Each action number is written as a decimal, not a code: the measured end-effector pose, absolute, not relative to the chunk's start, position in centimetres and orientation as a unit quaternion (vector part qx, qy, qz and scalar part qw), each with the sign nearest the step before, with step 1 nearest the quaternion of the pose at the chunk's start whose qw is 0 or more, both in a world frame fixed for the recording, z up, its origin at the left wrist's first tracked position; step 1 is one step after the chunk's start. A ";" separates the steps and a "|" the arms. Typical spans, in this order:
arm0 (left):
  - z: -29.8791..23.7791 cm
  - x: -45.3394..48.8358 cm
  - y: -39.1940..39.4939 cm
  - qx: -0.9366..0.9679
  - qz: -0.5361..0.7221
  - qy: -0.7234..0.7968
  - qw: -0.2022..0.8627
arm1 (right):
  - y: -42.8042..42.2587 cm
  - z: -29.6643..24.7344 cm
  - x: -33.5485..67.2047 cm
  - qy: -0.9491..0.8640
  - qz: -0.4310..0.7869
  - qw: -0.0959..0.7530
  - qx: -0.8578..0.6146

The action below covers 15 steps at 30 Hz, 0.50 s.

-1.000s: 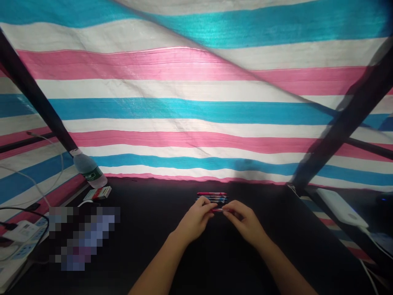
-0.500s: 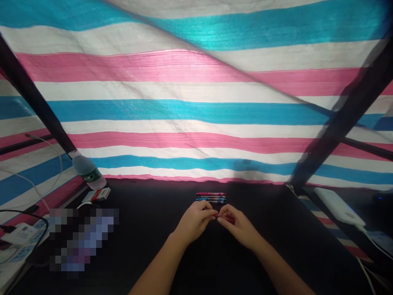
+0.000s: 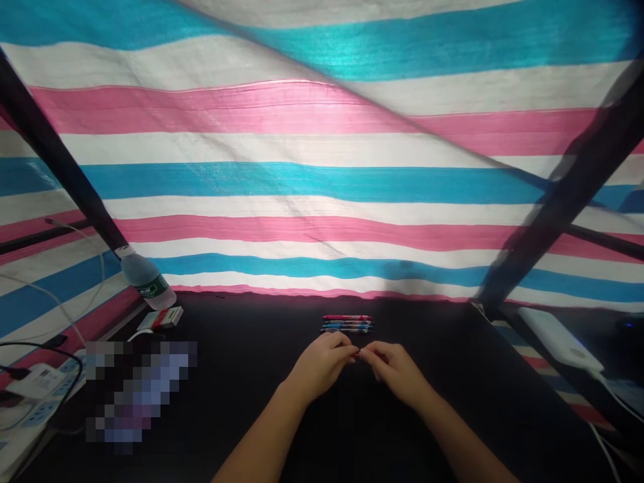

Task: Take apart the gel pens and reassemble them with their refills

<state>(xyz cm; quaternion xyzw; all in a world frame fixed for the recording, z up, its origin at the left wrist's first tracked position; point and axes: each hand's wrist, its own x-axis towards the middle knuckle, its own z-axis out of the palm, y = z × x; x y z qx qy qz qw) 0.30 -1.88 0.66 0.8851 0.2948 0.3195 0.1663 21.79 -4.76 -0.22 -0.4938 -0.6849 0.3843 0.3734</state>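
Between my two hands, fingertips almost meeting, is a red pen [image 3: 357,355], of which only a small dark red bit shows. My left hand [image 3: 322,362] is closed in a pinch around one part of it. Opposite, my right hand [image 3: 395,369] pinches with thumb and forefinger at the same spot. The rest of the pen is hidden by my fingers. Just beyond my hands several pens lie side by side in a row, a red pen [image 3: 347,317] farthest away and blue pens [image 3: 347,329] nearer.
On the black table [image 3: 241,349], a plastic bottle [image 3: 147,278] and a small box [image 3: 167,318] stand at the back left. A pixelated patch covers something at left, beside power strips [image 3: 40,412] and cables. A white device [image 3: 559,340] lies at right. Striped sheeting [image 3: 302,181] hangs behind.
My right hand's fingers have shifted, and the red barrel that showed in them is now mostly covered. My left hand and the row of pens stay nearly as they were.
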 end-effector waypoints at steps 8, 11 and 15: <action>0.5 0.4 -2.0 0.869 0.338 0.303 0.197 | -4.5 -0.3 21.9 -0.687 0.346 0.420 -0.482; 0.6 0.5 -2.1 0.893 0.315 0.276 0.164 | -4.5 -0.5 21.8 -0.663 0.420 0.367 -0.499; 0.9 0.6 -1.9 0.849 0.337 0.333 0.234 | -4.7 0.1 22.0 -0.702 0.297 0.444 -0.471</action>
